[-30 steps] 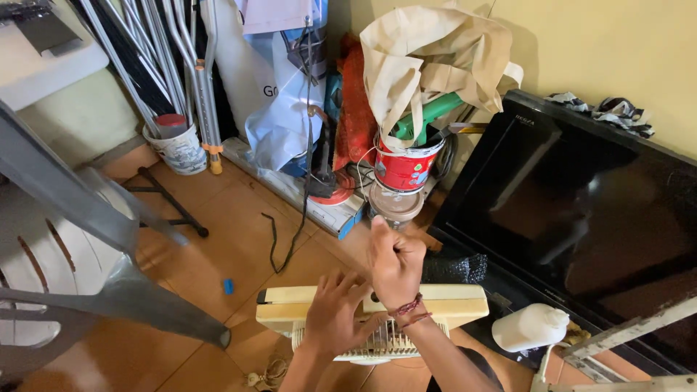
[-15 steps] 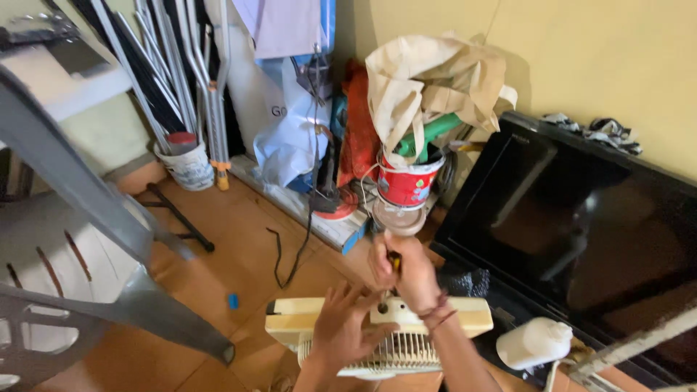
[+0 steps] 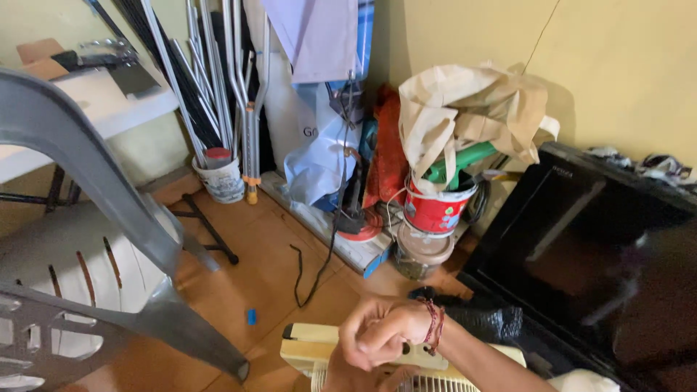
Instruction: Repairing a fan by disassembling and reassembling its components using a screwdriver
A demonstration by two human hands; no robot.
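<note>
The right hand (image 3: 377,334), fingers curled together, is pressed on top of the cream fan housing (image 3: 312,347) lying on the floor. The left hand (image 3: 356,379) is mostly hidden beneath it; its fingers cannot be made out.

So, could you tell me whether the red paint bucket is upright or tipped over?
Upright: the red bucket stands on a jar, green tube poking from its top.

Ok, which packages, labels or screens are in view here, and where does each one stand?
Flat screen: leaning at right by the yellow wall, large black rectangle, dark.
Red can: on the floor left of the screen, round, red with a white label.
White bucket: on the floor under the metal poles, small, red lid.
Cardboard box: top left on the white table, brown.
</note>
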